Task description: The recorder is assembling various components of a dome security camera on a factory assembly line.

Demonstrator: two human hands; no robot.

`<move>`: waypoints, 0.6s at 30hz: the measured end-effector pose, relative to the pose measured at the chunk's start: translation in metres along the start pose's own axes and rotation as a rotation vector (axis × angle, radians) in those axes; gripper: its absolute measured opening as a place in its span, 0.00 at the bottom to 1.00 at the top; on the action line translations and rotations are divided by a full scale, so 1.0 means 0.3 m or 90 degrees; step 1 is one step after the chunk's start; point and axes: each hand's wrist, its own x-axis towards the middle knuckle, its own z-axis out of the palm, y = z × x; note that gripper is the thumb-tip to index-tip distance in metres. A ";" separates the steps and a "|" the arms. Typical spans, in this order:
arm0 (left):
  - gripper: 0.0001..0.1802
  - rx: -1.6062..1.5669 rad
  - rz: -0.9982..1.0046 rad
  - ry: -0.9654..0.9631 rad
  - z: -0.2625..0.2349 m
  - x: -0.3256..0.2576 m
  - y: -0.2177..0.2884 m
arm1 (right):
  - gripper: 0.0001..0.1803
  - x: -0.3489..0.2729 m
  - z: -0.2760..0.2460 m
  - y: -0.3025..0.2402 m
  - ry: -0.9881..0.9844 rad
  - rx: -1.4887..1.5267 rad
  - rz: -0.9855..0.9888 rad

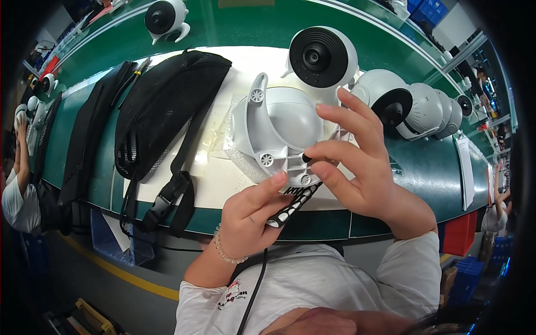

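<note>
A white stand [287, 159], joined to a round white cam body [298, 114], is held low over the white sheet [218, 190] on the green table [430, 173], right in front of the person. It's tipped so its ribbed underside is shown, w/ round spoked sockets on view. Btwn thumb & index fingertip of the R hand [360, 173], a small black plug [306, 158] is pinched, right at the ribs; the other R fingers are spread up & apart. By the L hand [251, 209], the stand's near edge is touched w/ the index fingertip; the other L fingers are curled below, & whether they're clamped on anything can't be told. A black-and-white patterned strip [296, 204] is seen just under the stand, partly covered by the L hand. Bubble wrap [245, 167] is laid beside & partly beneath the stand.

Just beyond, a white cam w/ black face [321, 58] is stood upright; to the R, a row of similar cams [427, 109] is lined up, & one more cam [164, 19] is placed at far L. On the L side, a black mesh bag [162, 111] is laid partly on the sheet, its strap & buckle [164, 204] hung toward the near edge. A bead bracelet [223, 248] is worn on the L wrist.
</note>
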 end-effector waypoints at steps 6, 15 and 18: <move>0.15 0.004 0.024 -0.033 -0.014 0.006 -0.001 | 0.14 -0.055 0.011 0.002 -0.005 -0.279 -0.147; 0.14 -0.037 -0.021 0.018 -0.011 0.019 0.031 | 0.19 -0.073 0.008 0.008 -0.038 -0.217 -0.114; 0.13 -0.028 -0.004 0.022 -0.021 0.024 0.037 | 0.15 -0.077 -0.010 -0.003 -0.004 -0.112 -0.110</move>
